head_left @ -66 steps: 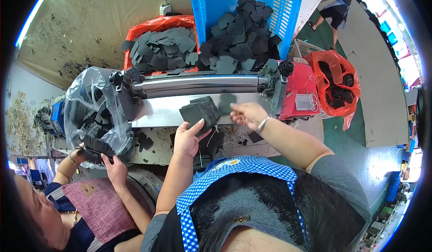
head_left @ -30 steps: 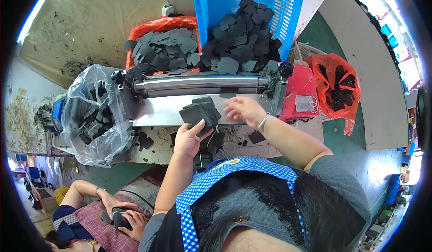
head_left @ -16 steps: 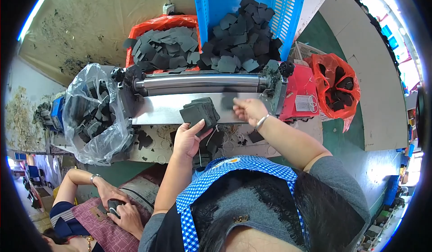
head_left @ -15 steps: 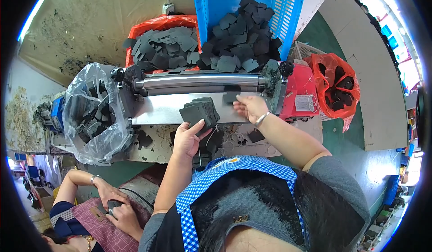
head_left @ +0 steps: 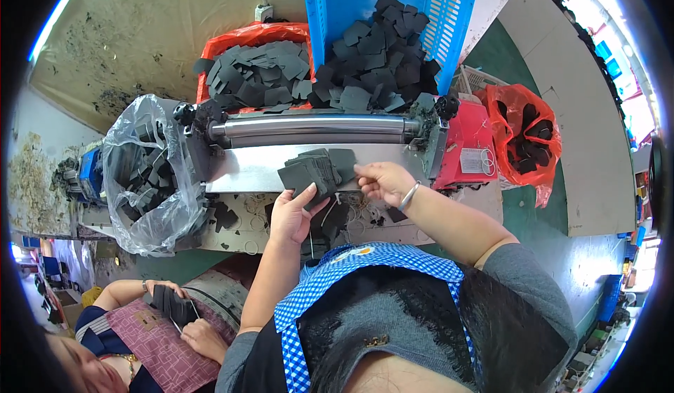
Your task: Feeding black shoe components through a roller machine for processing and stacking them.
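Note:
My left hand (head_left: 298, 214) is closed round a fanned stack of dark grey square pieces (head_left: 309, 172), the thumb lying on top. Between thumb and fingertips, my right hand (head_left: 385, 183) pinches the edge of a single dark square piece (head_left: 342, 165) at the right side of that stack. The two touch or overlap there. Both hands are just in front of a machine's metal plate (head_left: 246, 167), and behind that plate runs a shiny steel roller (head_left: 316, 126).
Dark pieces fill a blue basket (head_left: 449, 24) and a red bag (head_left: 214, 45) behind the roller. A clear plastic bag (head_left: 116, 161) stands left, another red bag (head_left: 549, 108) right. At lower left a co-worker (head_left: 158, 323) handles dark pieces. Scraps litter the bench's front edge (head_left: 239, 238).
My right hand has moved left and nearer to me, bringing a dark piece from over the metal plate to the stack. My left hand stays almost still. The co-worker's hands have shifted.

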A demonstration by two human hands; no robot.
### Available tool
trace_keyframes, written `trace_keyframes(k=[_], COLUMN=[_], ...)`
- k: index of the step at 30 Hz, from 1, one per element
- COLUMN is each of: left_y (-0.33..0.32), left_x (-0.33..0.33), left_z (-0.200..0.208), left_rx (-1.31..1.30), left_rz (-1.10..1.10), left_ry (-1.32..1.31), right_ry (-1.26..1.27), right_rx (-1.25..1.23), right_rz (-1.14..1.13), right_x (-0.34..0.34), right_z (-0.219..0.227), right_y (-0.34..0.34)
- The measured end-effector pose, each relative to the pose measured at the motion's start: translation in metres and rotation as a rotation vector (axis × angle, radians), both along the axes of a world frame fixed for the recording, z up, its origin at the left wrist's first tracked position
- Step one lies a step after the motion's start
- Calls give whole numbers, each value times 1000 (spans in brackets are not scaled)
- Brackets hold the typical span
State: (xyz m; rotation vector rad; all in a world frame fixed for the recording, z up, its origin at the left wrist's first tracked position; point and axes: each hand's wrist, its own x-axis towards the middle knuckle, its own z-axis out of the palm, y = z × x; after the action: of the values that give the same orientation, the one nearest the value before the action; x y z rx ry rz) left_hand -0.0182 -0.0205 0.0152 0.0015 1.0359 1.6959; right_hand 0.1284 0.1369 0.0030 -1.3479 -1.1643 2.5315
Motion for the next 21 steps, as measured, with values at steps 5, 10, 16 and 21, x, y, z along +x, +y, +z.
trace_keyframes(k=[5,10,16,21], left_y=[2,3,4,4], left_x=[2,4,1,4], left_z=[-3,-3,-1,-4], left_rx=[4,15,-18,-14], left_rz=[13,-7,44,2], left_ry=[10,2,60,72], right_ry=[67,159,-83,115], right_rx=[82,102,63,167], right_rz=[-225,129,-207,-36], right_x=[1,-6,2,-10], right_z=[-13,13,-7,15], right_y=[13,-9,9,-15])
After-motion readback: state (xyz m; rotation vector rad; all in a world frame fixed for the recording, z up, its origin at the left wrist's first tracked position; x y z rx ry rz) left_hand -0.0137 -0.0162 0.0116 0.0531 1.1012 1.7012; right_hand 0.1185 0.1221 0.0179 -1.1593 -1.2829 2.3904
